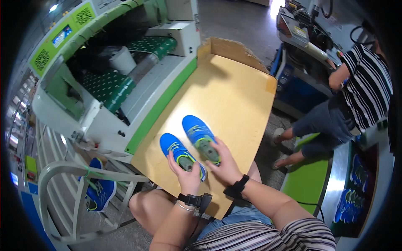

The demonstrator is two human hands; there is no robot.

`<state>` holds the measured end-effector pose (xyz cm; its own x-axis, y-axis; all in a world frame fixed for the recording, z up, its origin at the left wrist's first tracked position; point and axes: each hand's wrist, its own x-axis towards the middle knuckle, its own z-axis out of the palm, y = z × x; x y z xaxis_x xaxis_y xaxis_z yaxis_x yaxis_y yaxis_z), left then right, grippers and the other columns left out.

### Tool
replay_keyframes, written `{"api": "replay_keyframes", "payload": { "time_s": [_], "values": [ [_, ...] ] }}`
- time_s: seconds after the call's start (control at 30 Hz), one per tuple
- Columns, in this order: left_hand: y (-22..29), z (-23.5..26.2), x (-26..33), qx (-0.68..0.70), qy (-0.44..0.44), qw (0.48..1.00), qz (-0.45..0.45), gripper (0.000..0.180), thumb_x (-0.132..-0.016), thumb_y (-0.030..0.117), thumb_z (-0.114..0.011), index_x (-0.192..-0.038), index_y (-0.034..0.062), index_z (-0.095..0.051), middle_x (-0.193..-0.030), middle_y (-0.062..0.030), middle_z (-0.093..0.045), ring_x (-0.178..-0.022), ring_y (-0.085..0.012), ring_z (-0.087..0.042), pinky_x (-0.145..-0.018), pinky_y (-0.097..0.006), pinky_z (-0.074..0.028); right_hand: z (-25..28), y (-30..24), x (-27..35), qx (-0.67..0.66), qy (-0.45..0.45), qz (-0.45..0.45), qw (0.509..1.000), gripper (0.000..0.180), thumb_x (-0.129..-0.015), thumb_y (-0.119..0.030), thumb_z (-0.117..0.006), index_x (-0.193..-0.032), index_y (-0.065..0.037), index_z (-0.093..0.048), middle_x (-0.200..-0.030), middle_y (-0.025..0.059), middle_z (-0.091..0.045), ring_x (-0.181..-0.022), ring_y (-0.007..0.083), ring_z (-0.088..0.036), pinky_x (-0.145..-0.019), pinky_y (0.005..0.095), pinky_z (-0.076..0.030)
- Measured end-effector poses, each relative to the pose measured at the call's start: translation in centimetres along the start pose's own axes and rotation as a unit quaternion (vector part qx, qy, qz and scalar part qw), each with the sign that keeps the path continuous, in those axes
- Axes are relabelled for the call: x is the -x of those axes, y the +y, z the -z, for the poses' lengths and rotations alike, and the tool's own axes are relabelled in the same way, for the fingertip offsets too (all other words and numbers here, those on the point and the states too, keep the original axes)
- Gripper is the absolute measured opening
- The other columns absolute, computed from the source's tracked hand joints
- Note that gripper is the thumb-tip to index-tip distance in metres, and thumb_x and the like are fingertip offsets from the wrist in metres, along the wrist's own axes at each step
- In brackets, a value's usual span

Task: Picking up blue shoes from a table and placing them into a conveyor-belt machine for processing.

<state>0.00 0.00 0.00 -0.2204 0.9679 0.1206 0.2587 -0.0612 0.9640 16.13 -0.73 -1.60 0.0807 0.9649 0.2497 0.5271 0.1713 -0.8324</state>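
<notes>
Two blue sneakers with yellow-green laces and lining are over a tan board across my lap, toes pointing away from me. My left hand point(186, 173) is closed round the heel end of the left sneaker point(171, 143). Around the heel of the right sneaker point(194, 126), my right hand point(225, 162) is closed, thumb and fingers on either side. A grey-green shoe last point(208, 149) fills the opening of the right sneaker, and a similar last point(185, 162) sits in the left one. The soles are hidden from view.
A white and green machine point(167, 83) with a dotted green belt stands left of the board point(234, 96). Blue shoes point(101, 192) hang on a metal rack at lower left. More blue shoes point(349, 205) lie at right. A co-worker point(356, 92) stands at another machine.
</notes>
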Motion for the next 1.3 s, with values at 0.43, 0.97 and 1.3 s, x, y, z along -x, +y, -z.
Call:
{"api": "replay_keyframes", "payload": {
  "time_s": [0.43,0.97,1.3],
  "values": [
    [17.7,6.8,-13.8,0.208,0.060,0.971,-0.097,0.083,-0.079,0.001,-0.064,-0.153,-0.0054,-0.027,-0.125,-0.0138,-0.057,-0.112,-0.0244,-0.059,-0.099,-0.035,-0.048,1.7,1.9,0.3,-0.068,0.008,-0.004,0.998,0.071,-0.086,-0.012,-0.075,-0.146,-0.003,-0.038,-0.153,0.0281,-0.035,-0.144,0.0402,-0.037,-0.118,0.0422,-0.031],
    [10.5,4.8,-19.5,-0.111,0.071,0.961,-0.244,0.084,-0.089,0.018,-0.071,-0.156,0.0019,-0.024,-0.162,-0.0298,-0.002,-0.151,-0.0433,-0.012,-0.121,-0.049,-0.020,1.5,0.9,-1.2,-0.190,0.063,-0.097,0.975,0.065,-0.082,-0.018,-0.081,-0.137,-0.001,-0.049,-0.134,0.0208,-0.057,-0.125,0.0307,-0.056,-0.107,0.0389,-0.043],
    [-0.7,3.9,-9.5,-0.105,-0.127,0.986,-0.037,0.078,-0.086,0.021,-0.073,-0.152,0.0051,-0.033,-0.160,-0.0295,-0.010,-0.150,-0.0440,-0.014,-0.121,-0.048,-0.020,6.3,-7.1,-20.4,-0.434,0.130,-0.025,0.891,0.049,-0.092,-0.016,-0.072,-0.134,-0.002,-0.053,-0.121,0.0082,-0.065,-0.106,0.0155,-0.063,-0.095,0.0297,-0.050]
  ]
}}
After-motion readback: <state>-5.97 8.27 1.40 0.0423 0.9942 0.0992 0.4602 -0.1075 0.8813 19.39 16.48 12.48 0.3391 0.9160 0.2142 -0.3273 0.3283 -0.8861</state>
